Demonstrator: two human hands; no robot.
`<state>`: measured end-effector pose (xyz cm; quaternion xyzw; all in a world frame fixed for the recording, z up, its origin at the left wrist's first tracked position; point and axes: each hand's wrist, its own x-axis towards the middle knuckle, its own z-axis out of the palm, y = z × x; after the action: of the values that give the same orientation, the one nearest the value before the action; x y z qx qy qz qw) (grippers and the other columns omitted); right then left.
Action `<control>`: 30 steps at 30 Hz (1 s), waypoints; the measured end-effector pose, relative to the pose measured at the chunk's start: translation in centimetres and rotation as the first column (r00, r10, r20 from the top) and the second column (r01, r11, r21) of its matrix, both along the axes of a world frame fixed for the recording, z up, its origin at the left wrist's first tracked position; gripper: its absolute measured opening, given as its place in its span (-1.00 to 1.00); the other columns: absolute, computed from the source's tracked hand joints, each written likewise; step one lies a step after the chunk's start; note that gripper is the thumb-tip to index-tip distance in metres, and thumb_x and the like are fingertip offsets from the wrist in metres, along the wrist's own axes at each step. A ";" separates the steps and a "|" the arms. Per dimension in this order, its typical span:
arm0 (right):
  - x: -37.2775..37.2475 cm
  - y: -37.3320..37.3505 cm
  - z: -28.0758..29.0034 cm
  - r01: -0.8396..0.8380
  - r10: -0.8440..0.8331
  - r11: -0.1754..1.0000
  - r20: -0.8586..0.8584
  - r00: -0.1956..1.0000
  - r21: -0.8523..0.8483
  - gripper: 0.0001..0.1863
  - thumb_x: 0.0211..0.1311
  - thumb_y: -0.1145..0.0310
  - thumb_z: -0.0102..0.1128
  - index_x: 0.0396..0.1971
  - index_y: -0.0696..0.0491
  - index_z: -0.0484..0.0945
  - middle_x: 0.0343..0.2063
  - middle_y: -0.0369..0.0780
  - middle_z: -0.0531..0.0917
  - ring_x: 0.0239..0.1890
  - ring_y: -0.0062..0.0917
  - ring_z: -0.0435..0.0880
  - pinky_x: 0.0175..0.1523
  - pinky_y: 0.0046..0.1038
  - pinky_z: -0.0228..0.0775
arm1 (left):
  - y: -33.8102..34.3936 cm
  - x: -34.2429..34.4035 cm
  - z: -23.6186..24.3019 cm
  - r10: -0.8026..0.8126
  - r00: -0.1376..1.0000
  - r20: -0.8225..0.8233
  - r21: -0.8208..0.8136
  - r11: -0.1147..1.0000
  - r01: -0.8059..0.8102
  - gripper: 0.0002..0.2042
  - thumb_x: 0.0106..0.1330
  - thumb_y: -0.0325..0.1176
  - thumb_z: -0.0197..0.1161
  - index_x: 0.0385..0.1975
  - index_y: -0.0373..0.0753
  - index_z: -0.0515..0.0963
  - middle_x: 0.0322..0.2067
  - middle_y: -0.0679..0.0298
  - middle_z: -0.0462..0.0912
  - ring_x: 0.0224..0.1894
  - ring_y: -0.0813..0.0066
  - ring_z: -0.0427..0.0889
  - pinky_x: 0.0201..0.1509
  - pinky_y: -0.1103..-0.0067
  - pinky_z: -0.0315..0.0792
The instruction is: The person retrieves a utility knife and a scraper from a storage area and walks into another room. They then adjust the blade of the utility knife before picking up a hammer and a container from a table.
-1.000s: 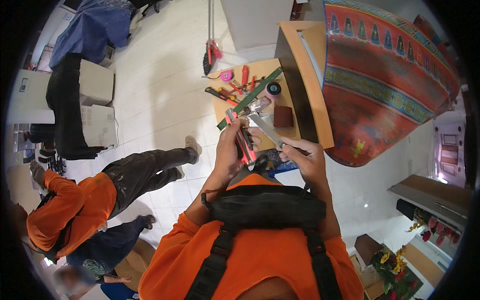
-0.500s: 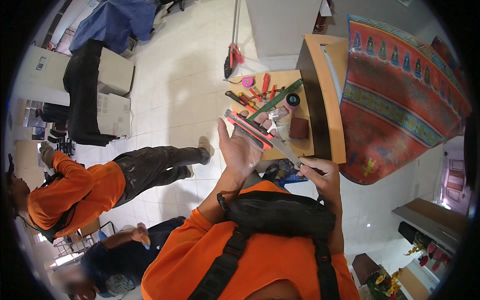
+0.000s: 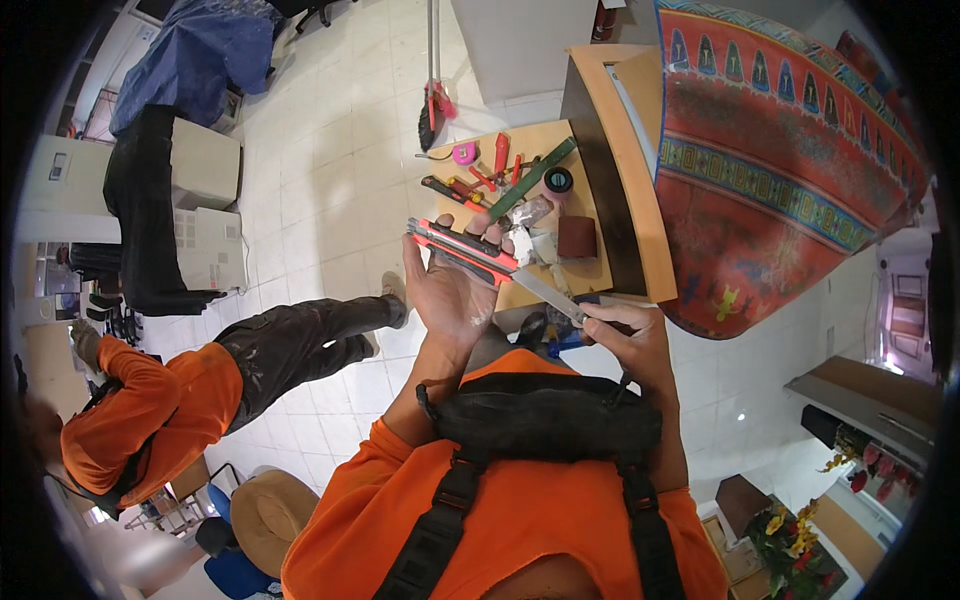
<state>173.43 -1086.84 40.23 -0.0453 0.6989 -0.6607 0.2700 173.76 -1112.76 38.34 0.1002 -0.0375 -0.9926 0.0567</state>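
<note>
Across my upturned left hand (image 3: pixel 452 300) lies a red and black utility knife (image 3: pixel 460 250), with my fingers curled beneath and over it. Its long grey blade (image 3: pixel 545 295) slants out toward my right hand (image 3: pixel 635 345). Thumb and fingers of that hand pinch the blade's far end. Just beyond, a small wooden table carries a green level-like bar (image 3: pixel 535 178), a pink tape measure (image 3: pixel 465 153), red-handled tools (image 3: pixel 501 152), a dark-topped round container (image 3: pixel 558 182), a crumpled clear plastic wrapping (image 3: pixel 530 211) and a brown sandpaper-like roll (image 3: pixel 577 238).
A wooden desk (image 3: pixel 620 180) adjoins the table. At right stands a large red painted object (image 3: pixel 770 180) with patterned bands. A person in orange (image 3: pixel 150 410) is at left, near white appliances (image 3: pixel 205 165) under black cloth. A broom (image 3: pixel 431 120) stands beyond the table.
My view has shifted, moving the table and tools left in the picture. Both hands keep their hold on the knife and blade. The person in dark blue at lower left no longer shows; a tan rounded thing appears there.
</note>
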 end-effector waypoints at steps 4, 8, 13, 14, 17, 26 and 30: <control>0.0 -0.1 -0.1 -0.011 0.011 1.000 0.005 1.000 0.003 -0.71 0.28 0.47 0.30 -0.05 0.29 0.70 -0.33 -0.15 0.77 -0.34 -0.66 0.70 -0.20 -0.61 0.54 | 0.0 0.1 0.0 -0.010 1.000 -0.011 0.002 1.000 0.010 -0.50 0.52 0.17 -0.08 -0.01 -0.14 0.56 0.04 -0.07 0.62 0.07 0.00 0.62 0.30 0.06 0.41; 0.0 -0.4 0.2 0.002 -0.002 1.000 0.003 1.000 0.011 -0.71 0.28 0.47 0.30 -0.05 0.29 0.70 -0.32 -0.15 0.77 -0.32 -0.66 0.70 -0.19 -0.61 0.54 | -0.1 0.1 0.1 -0.007 1.000 0.003 -0.021 1.000 0.007 -0.51 0.52 0.17 -0.08 -0.01 -0.13 0.56 0.04 -0.06 0.61 0.08 0.00 0.62 0.30 0.06 0.41; -0.3 -0.2 -0.1 -0.023 0.023 1.000 0.016 1.000 -0.014 -0.71 0.27 0.47 0.31 -0.05 0.28 0.70 -0.31 -0.14 0.78 -0.31 -0.65 0.71 -0.17 -0.60 0.55 | -0.3 0.1 0.3 -0.004 1.000 0.020 -0.012 1.000 0.004 -0.50 0.52 0.18 -0.09 -0.01 -0.14 0.56 0.03 -0.06 0.62 0.08 -0.01 0.62 0.31 0.05 0.40; -0.3 -0.2 -0.1 -0.023 0.023 1.000 0.017 1.000 -0.013 -0.71 0.27 0.47 0.31 -0.05 0.28 0.70 -0.31 -0.14 0.78 -0.31 -0.65 0.71 -0.17 -0.60 0.55 | -0.3 0.1 0.3 -0.004 1.000 0.021 -0.011 1.000 0.004 -0.50 0.52 0.18 -0.09 -0.01 -0.14 0.56 0.03 -0.06 0.62 0.08 -0.01 0.62 0.31 0.05 0.40; -0.4 -0.3 -0.1 -0.031 0.031 1.000 -0.008 0.999 -0.003 -0.71 0.27 0.47 0.31 -0.05 0.29 0.70 -0.32 -0.14 0.78 -0.31 -0.65 0.71 -0.18 -0.60 0.54 | -0.3 0.1 0.1 -0.004 1.000 0.025 -0.015 1.000 0.005 -0.49 0.52 0.18 -0.09 -0.01 -0.14 0.56 0.03 -0.07 0.61 0.08 -0.02 0.63 0.30 0.05 0.41; -1.1 -1.8 -1.1 -0.056 0.050 0.996 -0.091 0.995 -0.073 -0.72 0.30 0.46 0.31 -0.06 0.30 0.70 -0.32 -0.16 0.78 -0.32 -0.65 0.70 -0.19 -0.61 0.52 | 0.5 0.0 -0.7 -0.075 0.996 -0.040 -0.039 0.997 0.074 -0.47 0.55 0.21 -0.16 0.01 -0.12 0.55 0.09 -0.12 0.59 0.11 -0.06 0.61 0.29 0.06 0.41; -1.7 -1.9 -2.1 -0.034 0.029 0.988 -0.033 0.999 -0.154 -0.69 0.34 0.44 0.30 -0.03 0.33 0.67 -0.34 -0.15 0.77 -0.33 -0.65 0.69 -0.21 -0.60 0.53 | 2.3 -0.3 0.0 -0.106 0.994 0.021 -0.201 0.974 0.108 -0.47 0.56 0.24 -0.23 0.15 -0.04 0.42 0.19 -0.16 0.51 0.18 -0.11 0.56 0.33 0.06 0.37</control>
<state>171.73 -1088.79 38.10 -0.0873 0.6491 -0.7076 0.2652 173.47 -1110.45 38.39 0.0969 -0.1435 -0.9848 0.0128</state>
